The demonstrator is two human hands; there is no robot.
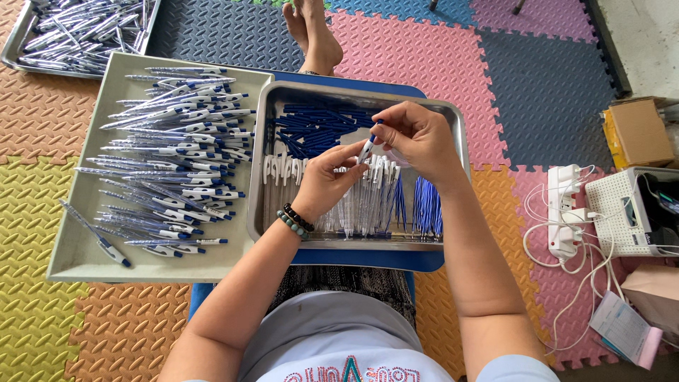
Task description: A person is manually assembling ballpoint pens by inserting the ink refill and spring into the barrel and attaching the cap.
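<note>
At far left, near the top edge, a metal tray (21, 42) holds a heap of pens. Below it a flat beige tray (78, 247) carries a spread of assembled blue-and-white pens (177, 141), most lying roughly parallel, with one stray pen (95, 233) near its lower left corner. Just to the right, a steel tray (256, 177) rests on a blue board (368, 259) over the person's lap; inside it lie dark blue small parts (311, 127) at the back, clear barrels with white clips (353, 198) along the front, and blue refills (426, 205) at the right.

The left hand (322, 184), with bead bracelets (296, 221) at the wrist, pinches the lower end of a single pen (368, 146) held above the steel tray. The right hand (417, 138) closes thumb and fingertips narrowly on its blue top end. To do this joining well, the barrel should probably be held steady while the right fingers push or turn straight along the pen's axis, so the piece seats squarely.

Further right, a white power strip (562, 212) with cables lies on the foam mats (424, 49).
</note>
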